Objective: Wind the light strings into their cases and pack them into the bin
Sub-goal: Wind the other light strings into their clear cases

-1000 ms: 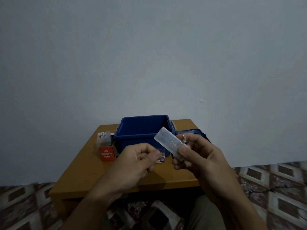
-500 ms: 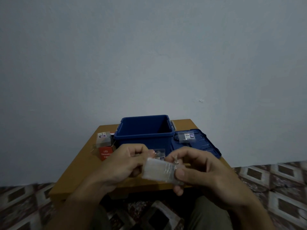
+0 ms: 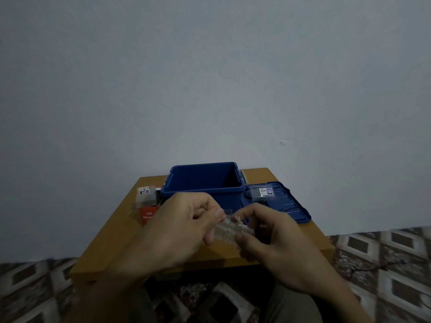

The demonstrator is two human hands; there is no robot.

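The wooden table [image 3: 121,241] before me carries the open blue bin [image 3: 205,183] at its back, the lid [image 3: 293,209] flat just to its right, and on my left a clear box [image 3: 146,197] with a red box [image 3: 147,216] just in front of it.

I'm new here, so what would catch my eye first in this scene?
Two bare hands meet in the near middle: the left hand and the right hand both pinch a small clear plastic case between them. Just behind, an open blue bin stands on the wooden table, with its blue lid lying flat to its right.
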